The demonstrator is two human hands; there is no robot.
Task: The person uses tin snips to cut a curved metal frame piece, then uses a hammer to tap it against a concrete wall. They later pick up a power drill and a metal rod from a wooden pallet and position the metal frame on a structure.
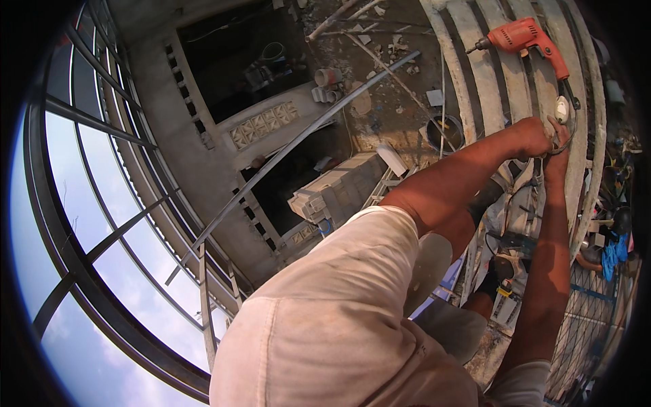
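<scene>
My left hand (534, 138) is closed in a fist above the wooden slats, and what it holds, if anything, is hidden. Right beside it, my right hand (558, 139) has its fingers curled around a black power cord (573, 136). A white plug connector (561, 109) lies just beyond my fingertips. Farther off, a red electric drill (519, 35) rests on its side on the slatted wooden bench (483, 74), its chuck toward the left. From the drill's handle a black cord runs down near the connector.
A long metal bar (305, 129) slants across the left side. Concrete blocks or boards (339, 183) are stacked beyond my left arm. A dark bucket (444, 132) stands near the bench. Tools and a blue glove (614, 258) clutter the right, above a metal grille (583, 312).
</scene>
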